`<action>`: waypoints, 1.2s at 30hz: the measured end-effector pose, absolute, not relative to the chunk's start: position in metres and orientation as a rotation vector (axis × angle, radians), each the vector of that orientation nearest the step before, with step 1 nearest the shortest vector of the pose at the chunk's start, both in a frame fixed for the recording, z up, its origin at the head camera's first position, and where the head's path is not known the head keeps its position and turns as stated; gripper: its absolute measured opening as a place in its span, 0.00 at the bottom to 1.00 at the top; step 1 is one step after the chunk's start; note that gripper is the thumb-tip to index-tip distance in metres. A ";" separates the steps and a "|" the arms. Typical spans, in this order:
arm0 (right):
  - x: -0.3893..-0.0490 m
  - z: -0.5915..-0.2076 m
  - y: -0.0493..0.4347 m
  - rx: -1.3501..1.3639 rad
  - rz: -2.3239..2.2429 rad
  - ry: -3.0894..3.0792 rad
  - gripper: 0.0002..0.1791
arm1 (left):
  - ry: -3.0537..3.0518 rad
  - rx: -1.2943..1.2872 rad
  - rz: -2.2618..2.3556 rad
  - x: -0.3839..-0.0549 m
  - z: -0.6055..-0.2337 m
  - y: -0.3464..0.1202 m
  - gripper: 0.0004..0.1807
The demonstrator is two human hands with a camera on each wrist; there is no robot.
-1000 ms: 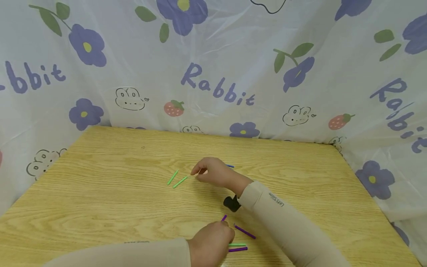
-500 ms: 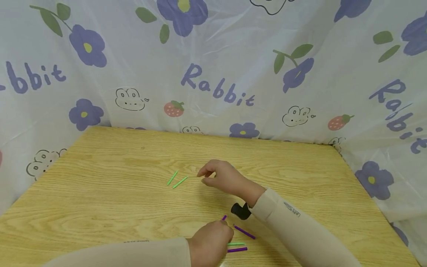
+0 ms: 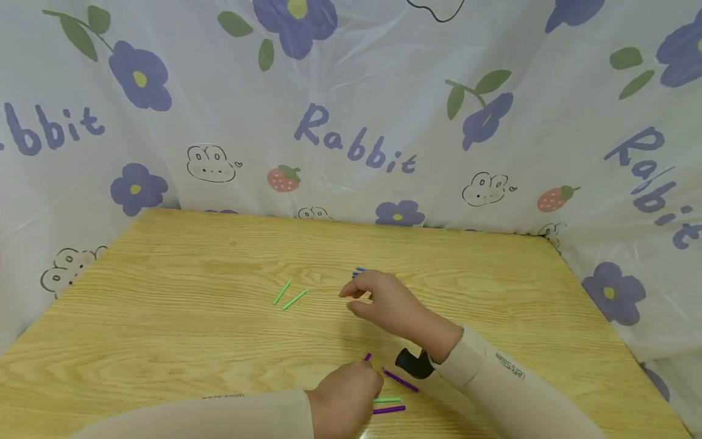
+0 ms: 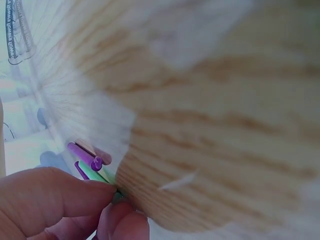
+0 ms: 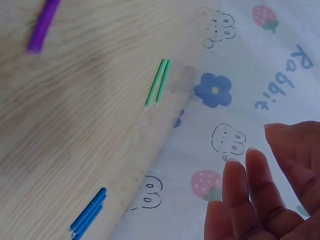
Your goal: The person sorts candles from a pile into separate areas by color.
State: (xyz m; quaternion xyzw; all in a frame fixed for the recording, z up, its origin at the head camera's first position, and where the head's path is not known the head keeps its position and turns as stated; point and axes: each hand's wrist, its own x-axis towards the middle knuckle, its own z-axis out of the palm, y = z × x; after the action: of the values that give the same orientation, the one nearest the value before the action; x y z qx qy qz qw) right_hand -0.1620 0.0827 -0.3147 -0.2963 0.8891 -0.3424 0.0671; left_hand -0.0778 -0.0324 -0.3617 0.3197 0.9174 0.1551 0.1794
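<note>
My left hand (image 3: 348, 393) is low over the near part of the table. In the left wrist view its thumb and finger pinch a slim green stick (image 4: 95, 171) at one end. Purple sticks lie around that hand: one slanting (image 3: 400, 379), another purple stick (image 3: 389, 410) beside the green one, and a third purple stick (image 3: 368, 356) half hidden behind the knuckles. My right hand (image 3: 384, 305) is raised over the table, fingers loosely bent and apart from the thumb, holding nothing. Past its fingertips lie several blue sticks (image 5: 87, 215), partly covered in the head view.
Two green sticks (image 3: 295, 299) with pale pointed tips lie left of the right hand. A black wrist mount (image 3: 414, 363) hangs under the right wrist. The wooden table (image 3: 181, 292) ends at a white curtain (image 3: 351, 73) printed with flowers and rabbits.
My right hand has drawn back to the right and slightly nearer, away from the two green sticks, uncovering ends of the blue sticks. The left hand has stayed in place.
</note>
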 end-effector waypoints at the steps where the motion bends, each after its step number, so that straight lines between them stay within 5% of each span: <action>1: -0.160 -0.315 0.085 -0.889 -1.026 2.688 0.09 | 2.605 0.914 0.436 -0.078 -0.362 -0.032 0.10; 36: -0.124 -0.350 0.142 -0.693 -0.886 2.692 0.05 | 2.699 0.919 0.214 -0.077 -0.360 -0.028 0.04</action>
State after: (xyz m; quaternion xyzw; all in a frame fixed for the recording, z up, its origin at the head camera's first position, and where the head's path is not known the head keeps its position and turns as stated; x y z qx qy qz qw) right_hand -0.1239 0.1416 -0.3504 -0.2359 0.9169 -0.3018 0.1118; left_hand -0.0772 -0.0278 -0.3602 0.3184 0.9345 0.0743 0.1409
